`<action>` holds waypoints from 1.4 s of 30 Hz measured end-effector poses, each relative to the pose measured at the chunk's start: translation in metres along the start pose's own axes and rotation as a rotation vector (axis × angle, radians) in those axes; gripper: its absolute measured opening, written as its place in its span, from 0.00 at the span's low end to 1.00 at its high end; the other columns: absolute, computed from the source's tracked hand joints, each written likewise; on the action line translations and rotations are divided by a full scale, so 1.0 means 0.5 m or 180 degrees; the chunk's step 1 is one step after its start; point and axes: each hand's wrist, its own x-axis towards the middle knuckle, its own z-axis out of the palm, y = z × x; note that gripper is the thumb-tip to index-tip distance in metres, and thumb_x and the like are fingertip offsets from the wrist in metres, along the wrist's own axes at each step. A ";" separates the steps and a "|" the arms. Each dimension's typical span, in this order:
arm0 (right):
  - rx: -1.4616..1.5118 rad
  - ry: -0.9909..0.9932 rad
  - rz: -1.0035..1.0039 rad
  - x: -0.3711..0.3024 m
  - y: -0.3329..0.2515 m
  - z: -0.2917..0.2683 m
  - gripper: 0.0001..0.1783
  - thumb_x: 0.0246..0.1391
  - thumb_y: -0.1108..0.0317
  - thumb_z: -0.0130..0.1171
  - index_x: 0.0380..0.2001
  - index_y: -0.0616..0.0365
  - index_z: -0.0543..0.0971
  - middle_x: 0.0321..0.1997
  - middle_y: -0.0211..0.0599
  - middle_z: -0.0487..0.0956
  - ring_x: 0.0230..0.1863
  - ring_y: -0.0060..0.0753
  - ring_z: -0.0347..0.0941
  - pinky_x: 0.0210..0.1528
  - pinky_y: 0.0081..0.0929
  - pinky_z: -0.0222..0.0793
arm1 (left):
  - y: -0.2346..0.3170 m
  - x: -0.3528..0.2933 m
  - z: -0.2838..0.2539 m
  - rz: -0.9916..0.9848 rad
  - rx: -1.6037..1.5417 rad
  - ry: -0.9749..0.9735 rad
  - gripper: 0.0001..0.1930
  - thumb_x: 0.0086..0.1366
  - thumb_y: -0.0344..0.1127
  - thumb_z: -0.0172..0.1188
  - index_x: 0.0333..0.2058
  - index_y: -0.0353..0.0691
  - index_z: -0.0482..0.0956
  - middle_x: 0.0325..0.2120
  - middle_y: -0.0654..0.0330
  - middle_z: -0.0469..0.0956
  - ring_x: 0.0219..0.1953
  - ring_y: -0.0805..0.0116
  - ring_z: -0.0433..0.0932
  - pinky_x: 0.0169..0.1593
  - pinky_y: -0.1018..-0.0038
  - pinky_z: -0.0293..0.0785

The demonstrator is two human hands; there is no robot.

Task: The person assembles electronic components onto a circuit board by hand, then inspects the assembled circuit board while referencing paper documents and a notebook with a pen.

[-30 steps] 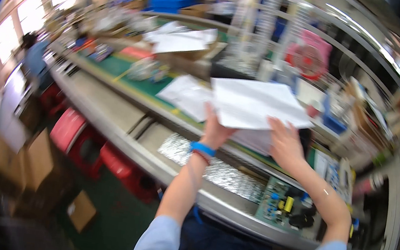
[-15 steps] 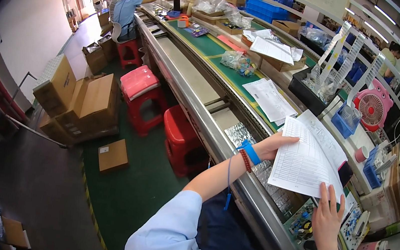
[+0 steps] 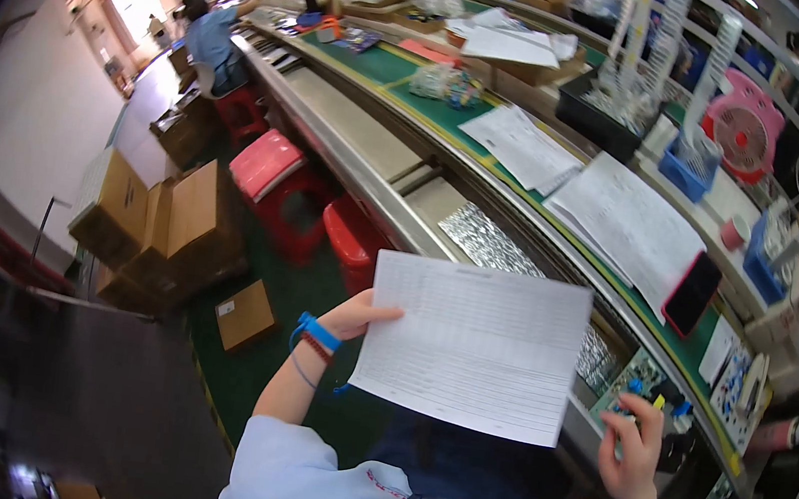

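Observation:
A printed sheet of paper with a table on it is held in front of me, over the near edge of the workbench. My left hand is closed on its left edge, thumb on top. To the right of the sheet, apart from it, my right hand is raised with bent, spread fingers and nothing in them. Beyond the sheet, a stack of papers lies on the bench. A phone with a pink edge rests at the stack's right side. More papers lie farther left.
Red stools stand left of the bench, near cardboard boxes. A pink fan, a blue basket and a black bin line the far right side. Circuit boards lie near my right hand. Another person sits farther along.
The sheet has come off the paper stack, leftward and closer to me, in my left hand. My right hand has let go of it. The phone and stack now show fully.

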 end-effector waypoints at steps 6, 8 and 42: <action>0.0621 -0.0376 0.0742 0.034 0.040 0.079 0.17 0.43 0.76 0.53 0.40 0.61 0.70 0.45 0.45 0.67 0.45 0.46 0.66 0.47 0.32 0.62 | -0.025 -0.035 -0.007 -0.0137 0.0685 0.0775 0.22 0.57 0.32 0.58 0.49 0.30 0.66 0.44 0.54 0.72 0.45 0.66 0.71 0.49 0.71 0.68; 0.0847 -0.0433 0.0807 0.040 0.056 0.101 0.21 0.45 0.73 0.53 0.45 0.62 0.67 0.46 0.45 0.66 0.45 0.44 0.66 0.48 0.31 0.62 | -0.017 -0.025 0.010 0.0069 0.0763 0.0825 0.19 0.57 0.32 0.58 0.45 0.30 0.69 0.40 0.56 0.74 0.42 0.69 0.73 0.46 0.73 0.69; 0.3238 0.0040 0.2259 -0.004 0.093 0.061 0.20 0.55 0.72 0.48 0.51 0.67 0.64 0.41 0.36 0.75 0.40 0.18 0.71 0.43 0.17 0.66 | 0.067 0.021 0.195 0.0750 0.0128 0.0526 0.18 0.59 0.30 0.54 0.46 0.28 0.66 0.42 0.52 0.72 0.42 0.68 0.73 0.44 0.74 0.71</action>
